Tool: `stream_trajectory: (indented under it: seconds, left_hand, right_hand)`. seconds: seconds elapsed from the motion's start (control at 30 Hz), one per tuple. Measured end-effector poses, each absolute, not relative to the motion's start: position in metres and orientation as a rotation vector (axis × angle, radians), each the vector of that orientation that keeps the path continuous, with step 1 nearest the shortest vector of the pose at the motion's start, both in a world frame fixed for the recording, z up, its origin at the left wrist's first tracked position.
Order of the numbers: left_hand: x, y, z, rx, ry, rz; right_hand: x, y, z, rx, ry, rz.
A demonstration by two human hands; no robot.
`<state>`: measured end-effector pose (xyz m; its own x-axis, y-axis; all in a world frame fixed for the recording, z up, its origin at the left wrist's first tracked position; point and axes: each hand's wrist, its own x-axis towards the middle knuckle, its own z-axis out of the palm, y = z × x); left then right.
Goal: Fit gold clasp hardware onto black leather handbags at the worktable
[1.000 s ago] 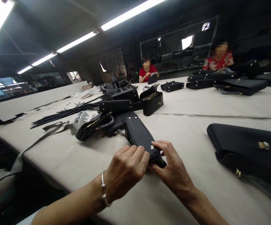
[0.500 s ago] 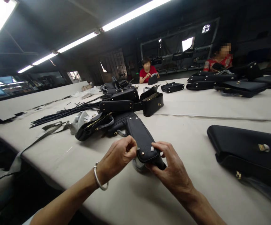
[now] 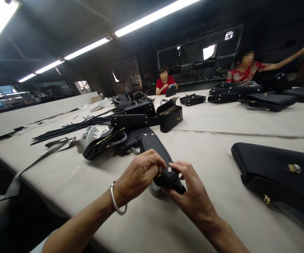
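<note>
Black bag (image 3: 156,149) lying near the table (image 3: 207,119) front edge, its near end lifted a little between both hands. Left hand (image 3: 138,174) now curled over the top of that end, fingertips pinching at a small gold stud (image 3: 159,174) on the leather; half a second back the same hand sat lower at the left side, a second back flat across the end. Right hand (image 3: 191,191) unchanged in place, cupping the end from the right, thumb and forefinger closed on the leather just beside a small pale tab (image 3: 169,169). Both grips tight on the bag, neither hand loose. Something clear, perhaps film, showing under the lifted end; too blurred to say more. Judging from the shift: left hand working along the end from the side to the stud, attention now on the fittings there.

Behind, a heap of other bags (image 3: 131,123) and a sheaf of straps (image 3: 70,128). To the right, well apart, a flat bag (image 3: 275,168) with a metal clasp. Two people (image 3: 165,80) seated at the far side, one stretching an arm to the right.
</note>
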<state>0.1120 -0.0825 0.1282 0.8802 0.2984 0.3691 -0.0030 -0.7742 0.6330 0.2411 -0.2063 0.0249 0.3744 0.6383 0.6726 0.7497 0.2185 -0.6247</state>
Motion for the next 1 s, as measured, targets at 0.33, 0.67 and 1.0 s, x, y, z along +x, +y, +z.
stream_trajectory:
  seconds: [0.33,0.67,1.0]
  left_hand:
    - [0.116,-0.089,0.129,3.129,-0.059,0.579]
    - [0.127,-0.099,0.139,3.562,-0.350,0.455]
    - [0.137,-0.086,0.141,3.348,-0.407,0.486]
  right_hand:
    - [0.238,-0.200,0.010,-1.640,-1.195,-0.148]
    - [0.235,-0.196,0.002,-1.721,-1.217,-0.248]
    - [0.236,-0.193,0.000,-1.662,-1.207,-0.274]
